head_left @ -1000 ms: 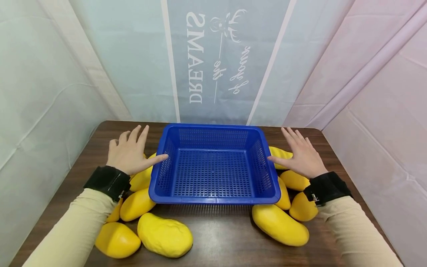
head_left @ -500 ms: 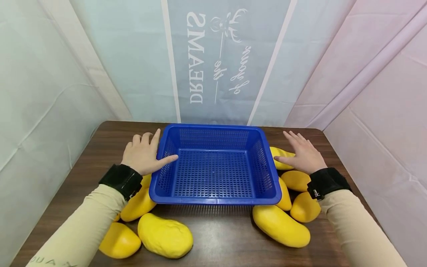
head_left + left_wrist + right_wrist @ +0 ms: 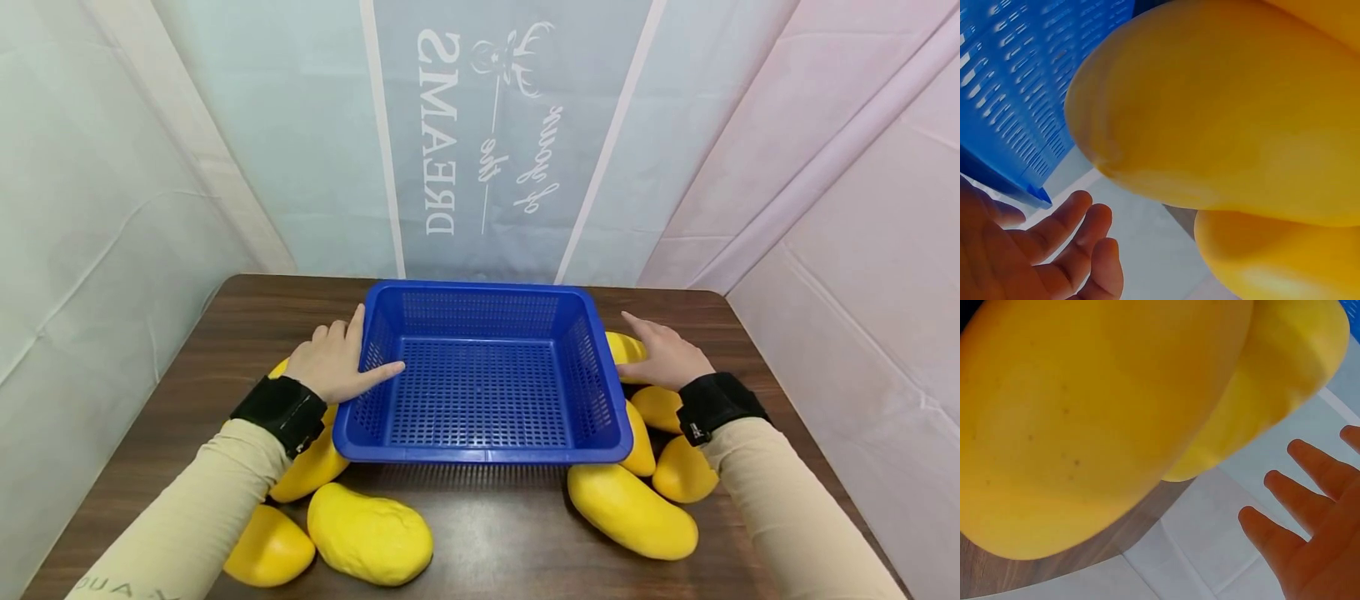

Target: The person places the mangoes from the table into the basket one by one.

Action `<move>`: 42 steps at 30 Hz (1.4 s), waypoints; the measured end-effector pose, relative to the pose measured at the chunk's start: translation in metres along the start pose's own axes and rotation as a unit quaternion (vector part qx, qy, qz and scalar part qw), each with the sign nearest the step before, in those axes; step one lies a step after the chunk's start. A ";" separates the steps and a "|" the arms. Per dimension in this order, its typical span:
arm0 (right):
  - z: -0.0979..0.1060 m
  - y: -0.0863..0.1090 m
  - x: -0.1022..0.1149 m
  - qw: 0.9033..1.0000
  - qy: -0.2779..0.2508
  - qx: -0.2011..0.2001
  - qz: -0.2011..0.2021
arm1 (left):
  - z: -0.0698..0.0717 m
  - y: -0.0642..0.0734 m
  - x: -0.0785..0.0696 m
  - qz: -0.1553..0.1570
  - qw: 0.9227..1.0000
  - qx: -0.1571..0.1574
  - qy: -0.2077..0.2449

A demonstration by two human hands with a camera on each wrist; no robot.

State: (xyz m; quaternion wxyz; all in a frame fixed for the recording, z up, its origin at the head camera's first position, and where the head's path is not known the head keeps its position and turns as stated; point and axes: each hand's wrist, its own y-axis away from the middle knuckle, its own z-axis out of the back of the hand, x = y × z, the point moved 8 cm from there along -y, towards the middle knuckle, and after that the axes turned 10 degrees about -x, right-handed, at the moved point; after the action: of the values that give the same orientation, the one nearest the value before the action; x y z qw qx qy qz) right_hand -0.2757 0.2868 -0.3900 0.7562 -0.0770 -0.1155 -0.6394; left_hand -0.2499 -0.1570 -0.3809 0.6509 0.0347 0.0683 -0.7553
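We are noting the blue basket (image 3: 480, 455) standing on the table (image 3: 498, 533) between yellow mangoes (image 3: 632, 512) — left hand (image 3: 330, 367) over its left end, right hand (image 3: 663, 357) beside its right, both thumbs spread wide from the fingers.

Head camera looks forward and down; close wrist views share its basket (image 3: 480, 390).

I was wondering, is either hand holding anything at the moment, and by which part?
Nothing appears held: the left hand is at the blue basket rim, though contact is unclear, and the right hand is near the yellow mangoes.
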 end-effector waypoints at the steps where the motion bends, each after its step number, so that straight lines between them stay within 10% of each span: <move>1: -0.001 0.000 0.000 1.000 0.002 0.003 -0.002 | -0.001 0.000 0.000 -0.001 1.000 -0.001 -0.001; 42: -0.031 -0.017 -0.004 0.999 0.048 0.004 -0.002 | -0.014 0.002 -0.006 0.006 0.998 0.055 0.036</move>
State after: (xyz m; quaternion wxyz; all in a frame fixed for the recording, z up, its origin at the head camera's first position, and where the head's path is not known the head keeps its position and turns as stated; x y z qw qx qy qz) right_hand -0.2908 0.2792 -0.4219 0.7600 -0.0424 -0.0816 -0.6433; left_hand -0.2472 -0.1495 -0.3945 0.6498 0.0982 0.0494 -0.7521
